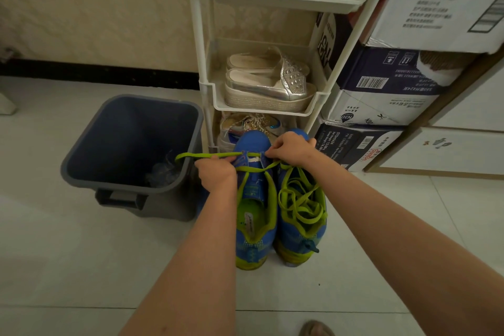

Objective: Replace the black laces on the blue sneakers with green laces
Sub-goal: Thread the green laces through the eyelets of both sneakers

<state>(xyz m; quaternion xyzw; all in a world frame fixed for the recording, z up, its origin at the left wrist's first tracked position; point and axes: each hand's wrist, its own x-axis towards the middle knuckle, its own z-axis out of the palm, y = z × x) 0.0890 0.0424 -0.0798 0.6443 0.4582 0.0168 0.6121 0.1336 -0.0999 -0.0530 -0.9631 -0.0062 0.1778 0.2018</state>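
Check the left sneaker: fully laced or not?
Not fully laced. Green lace crosses only the toe-end eyelets of the left sneaker; the rest is bare. Left hand and right hand hold it.

left: bin (131,144) near | ahead: shoe rack (261,95) close | right: boxes (381,106) | near floor (81,267) open

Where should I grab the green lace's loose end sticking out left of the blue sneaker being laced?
Pinch the flat green lace near its free tip, approaching from the left over the grey plastic bin. That stretch runs level out of the left hand, hanging in the air clear of the blue sneaker.
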